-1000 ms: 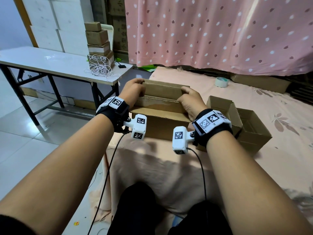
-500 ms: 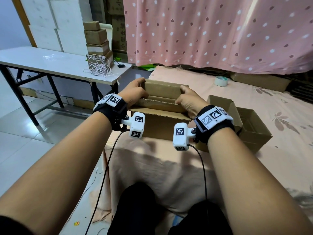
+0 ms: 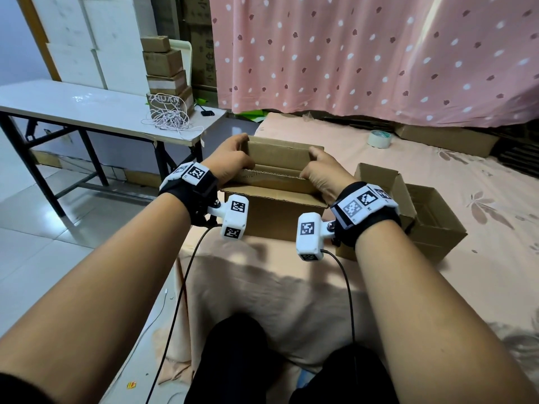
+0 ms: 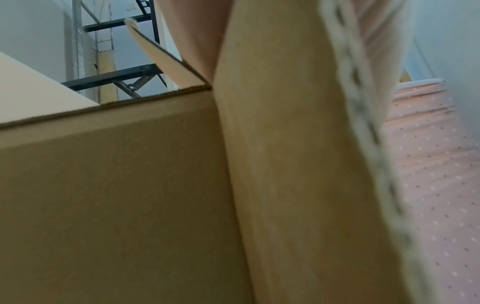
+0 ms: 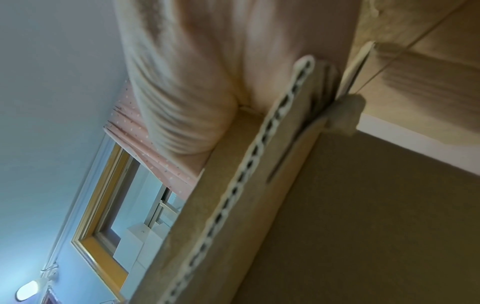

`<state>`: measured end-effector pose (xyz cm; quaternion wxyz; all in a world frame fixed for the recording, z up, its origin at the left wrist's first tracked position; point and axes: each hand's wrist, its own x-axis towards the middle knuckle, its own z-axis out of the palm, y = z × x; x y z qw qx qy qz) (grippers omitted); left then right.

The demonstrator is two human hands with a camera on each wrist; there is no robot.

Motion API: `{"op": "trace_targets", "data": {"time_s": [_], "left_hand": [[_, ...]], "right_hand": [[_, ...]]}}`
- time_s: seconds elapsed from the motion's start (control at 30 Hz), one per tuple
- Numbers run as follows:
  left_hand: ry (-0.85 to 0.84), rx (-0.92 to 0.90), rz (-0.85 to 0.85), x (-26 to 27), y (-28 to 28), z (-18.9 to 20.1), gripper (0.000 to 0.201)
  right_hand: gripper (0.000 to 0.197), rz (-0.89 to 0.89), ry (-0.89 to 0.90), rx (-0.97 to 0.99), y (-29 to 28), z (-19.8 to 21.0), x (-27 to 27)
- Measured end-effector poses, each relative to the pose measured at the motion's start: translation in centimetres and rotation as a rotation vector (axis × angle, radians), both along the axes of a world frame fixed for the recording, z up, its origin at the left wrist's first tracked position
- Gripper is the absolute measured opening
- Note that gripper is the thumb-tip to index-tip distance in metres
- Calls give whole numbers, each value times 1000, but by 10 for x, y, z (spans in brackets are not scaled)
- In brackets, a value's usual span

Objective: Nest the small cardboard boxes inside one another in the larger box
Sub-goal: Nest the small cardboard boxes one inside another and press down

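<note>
A small open cardboard box (image 3: 278,158) sits down inside the larger open box (image 3: 274,220) at the near edge of the bed. My left hand (image 3: 233,160) grips the small box's left end, fingers curled over its rim. My right hand (image 3: 319,170) grips the right end the same way. The left wrist view shows the box wall (image 4: 103,205) and an upright flap (image 4: 285,164) close up. In the right wrist view my palm (image 5: 182,82) presses a corrugated cardboard edge (image 5: 233,205). The fingertips are hidden inside the box.
Two more open cardboard boxes (image 3: 431,225) stand just right of my right wrist on the pink bedsheet (image 3: 481,182). A tape roll (image 3: 378,139) and a flat carton (image 3: 446,139) lie at the back. A white table (image 3: 87,109) with stacked boxes stands to the left.
Almost nothing has changed: both hands keep their grip on the small box, and the right hand has edged slightly to the left.
</note>
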<state>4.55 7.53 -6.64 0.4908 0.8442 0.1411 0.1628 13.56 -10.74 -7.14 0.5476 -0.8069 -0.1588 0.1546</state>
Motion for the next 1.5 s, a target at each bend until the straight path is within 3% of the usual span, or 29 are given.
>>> {"op": "trace_targets", "data": {"time_s": [0.13,0.3,0.37,0.47,0.6,0.77,1.03,1.3,1.5], "left_hand": [[35,94,24,2,1,0,61],[76,161,50,-2,-2,7,61],[101,286,108,-1,-1,14,70],[72,553,126,-1,-5,32,75],[-86,604,23,3,-32,57,57],[-143,571,-140,20,-89,68,51],[-89,564,-280,40,-160,48,42],[-21,654,-262,53,-180,28,17],[33,752,-193,59,-186,16,14]], "right_hand": [[90,-20,-77,-159,3,5,-8],[76,-79,-266,-392,0,17,-28],[60,-75,-382,-472,-4,21,-31],[52,-59,-492,-486,-15,35,-27],[59,-129,-587,-413,-37,64,-25],[56,-204,-546,-445,-82,73,-26],[36,-320,-428,-577,-155,50,-20],[23,-357,-358,-606,-185,32,-14],[26,-358,-298,-613,-186,23,-12]]}}
